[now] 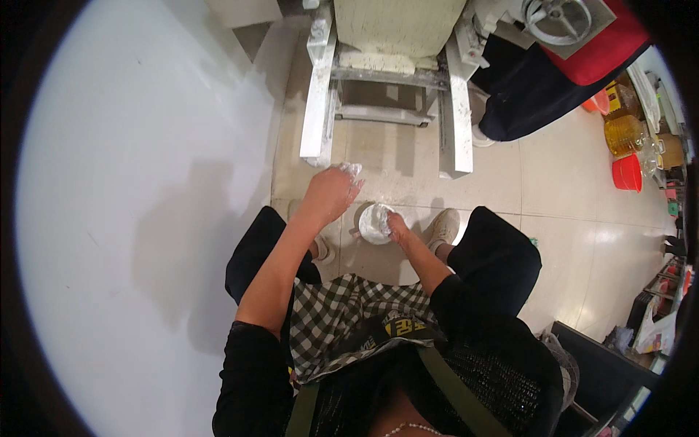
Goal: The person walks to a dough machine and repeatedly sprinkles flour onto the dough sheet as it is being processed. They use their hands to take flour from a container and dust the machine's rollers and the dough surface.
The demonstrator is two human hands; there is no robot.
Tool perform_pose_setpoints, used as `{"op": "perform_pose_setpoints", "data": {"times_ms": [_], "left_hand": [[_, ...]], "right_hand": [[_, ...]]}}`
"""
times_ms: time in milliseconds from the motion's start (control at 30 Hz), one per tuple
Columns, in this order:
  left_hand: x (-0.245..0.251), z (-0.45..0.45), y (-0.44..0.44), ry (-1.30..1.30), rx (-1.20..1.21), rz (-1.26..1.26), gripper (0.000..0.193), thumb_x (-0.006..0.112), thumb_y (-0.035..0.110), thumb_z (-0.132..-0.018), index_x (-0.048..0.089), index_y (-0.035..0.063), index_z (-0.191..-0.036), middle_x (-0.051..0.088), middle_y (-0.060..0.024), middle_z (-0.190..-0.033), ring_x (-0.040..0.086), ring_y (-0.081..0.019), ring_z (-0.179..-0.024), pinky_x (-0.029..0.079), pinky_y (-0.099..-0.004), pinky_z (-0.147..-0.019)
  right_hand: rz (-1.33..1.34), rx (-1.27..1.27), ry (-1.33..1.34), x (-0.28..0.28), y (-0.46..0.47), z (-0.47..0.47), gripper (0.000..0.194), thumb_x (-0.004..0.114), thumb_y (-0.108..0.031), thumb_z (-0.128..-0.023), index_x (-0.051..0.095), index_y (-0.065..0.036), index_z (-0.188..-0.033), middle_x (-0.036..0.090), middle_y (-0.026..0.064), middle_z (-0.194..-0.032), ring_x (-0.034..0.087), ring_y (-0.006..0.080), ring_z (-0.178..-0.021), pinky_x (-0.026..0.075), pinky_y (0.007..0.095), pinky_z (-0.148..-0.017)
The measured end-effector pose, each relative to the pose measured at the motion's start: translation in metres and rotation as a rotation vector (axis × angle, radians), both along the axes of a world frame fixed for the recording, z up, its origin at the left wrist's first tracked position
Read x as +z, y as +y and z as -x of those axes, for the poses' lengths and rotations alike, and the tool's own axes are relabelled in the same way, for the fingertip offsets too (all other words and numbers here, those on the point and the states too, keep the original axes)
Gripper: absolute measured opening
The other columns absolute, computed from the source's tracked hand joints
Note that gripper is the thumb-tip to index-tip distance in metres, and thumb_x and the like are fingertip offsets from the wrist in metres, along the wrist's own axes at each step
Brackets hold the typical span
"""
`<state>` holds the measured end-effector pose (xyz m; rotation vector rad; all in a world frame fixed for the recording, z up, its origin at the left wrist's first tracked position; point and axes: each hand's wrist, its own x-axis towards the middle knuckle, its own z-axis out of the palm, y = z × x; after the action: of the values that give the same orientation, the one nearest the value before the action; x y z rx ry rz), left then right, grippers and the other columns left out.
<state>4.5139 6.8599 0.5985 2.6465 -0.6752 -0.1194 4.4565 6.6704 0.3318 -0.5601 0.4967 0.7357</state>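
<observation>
My left hand point(327, 198) is raised by the end of the machine's left white rail, its fingers closed around a white, floury clump point(349, 170) that looks like dough or cloth. My right hand point(397, 226) is at the right rim of a small white bowl point(371, 232) low between my knees, its fingertips whitened. The bowl holds a pale, powdery material. Whether that hand grips the rim or the contents cannot be told. Ahead stands a dough-sheeting machine with a pale belt or dough sheet point(397, 33) between two rails.
A white wall point(136, 164) lies close on the left. The rails point(456, 125) jut towards me. A person in dark trousers point(524, 98) stands at the upper right, beside a handwheel point(557, 19). A red bucket point(627, 172) and oil jugs point(623, 135) stand farther right.
</observation>
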Motion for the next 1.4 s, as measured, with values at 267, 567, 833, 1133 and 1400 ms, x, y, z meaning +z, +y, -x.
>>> {"op": "perform_pose_setpoints", "data": {"times_ms": [267, 567, 833, 1133, 1400], "left_hand": [[0.0, 0.002, -0.001, -0.029, 0.019, 0.045, 0.027, 0.05, 0.024, -0.081, 0.058, -0.0019, -0.077, 0.058, -0.0186, -0.077, 0.056, -0.0332, -0.076, 0.045, -0.0415, -0.069], [-0.009, 0.002, 0.004, -0.095, -0.018, 0.077, 0.03, 0.052, 0.025, -0.082, 0.058, -0.0026, -0.073, 0.057, -0.02, -0.071, 0.055, -0.035, -0.074, 0.045, -0.042, -0.068], [-0.007, -0.001, 0.0, 0.078, -0.043, -0.028, 0.025, 0.05, 0.023, -0.082, 0.056, -0.001, -0.084, 0.056, -0.0202, -0.08, 0.054, -0.0357, -0.075, 0.044, -0.0429, -0.069], [0.001, -0.003, 0.0, 0.076, -0.058, 0.026, 0.023, 0.051, 0.022, -0.082, 0.056, -0.0007, -0.082, 0.056, -0.0187, -0.078, 0.054, -0.0357, -0.074, 0.044, -0.043, -0.067], [-0.002, -0.003, -0.005, 0.11, -0.016, -0.039, 0.025, 0.052, 0.022, -0.081, 0.058, -0.0008, -0.075, 0.057, -0.0187, -0.075, 0.054, -0.0354, -0.075, 0.044, -0.0436, -0.067]], "right_hand": [[0.072, 0.114, -0.013, 0.036, -0.003, -0.002, 0.027, 0.039, -0.013, -0.091, 0.044, 0.004, -0.111, 0.058, 0.0191, -0.099, 0.06, 0.0321, -0.086, 0.051, 0.0456, -0.077], [0.722, 0.262, -0.206, 0.062, -0.014, -0.007, 0.024, 0.04, -0.017, -0.09, 0.057, -0.001, -0.086, 0.06, 0.0111, -0.077, 0.059, 0.0222, -0.06, 0.049, 0.034, -0.052], [1.803, 0.744, -0.749, -0.038, -0.003, 0.005, 0.029, 0.057, -0.024, -0.076, 0.055, -0.002, -0.094, 0.058, 0.0209, -0.082, 0.057, 0.0325, -0.083, 0.047, 0.0406, -0.073], [1.884, 0.69, -0.915, -0.075, 0.003, 0.014, 0.033, 0.061, -0.017, -0.072, 0.052, -0.005, -0.101, 0.058, 0.0221, -0.086, 0.061, 0.0327, -0.073, 0.05, 0.0408, -0.062], [1.605, 0.539, -0.598, -0.071, -0.009, 0.028, 0.022, 0.05, -0.015, -0.08, 0.059, 0.004, -0.089, 0.06, 0.0238, -0.09, 0.059, 0.0348, -0.083, 0.047, 0.0408, -0.073]]}}
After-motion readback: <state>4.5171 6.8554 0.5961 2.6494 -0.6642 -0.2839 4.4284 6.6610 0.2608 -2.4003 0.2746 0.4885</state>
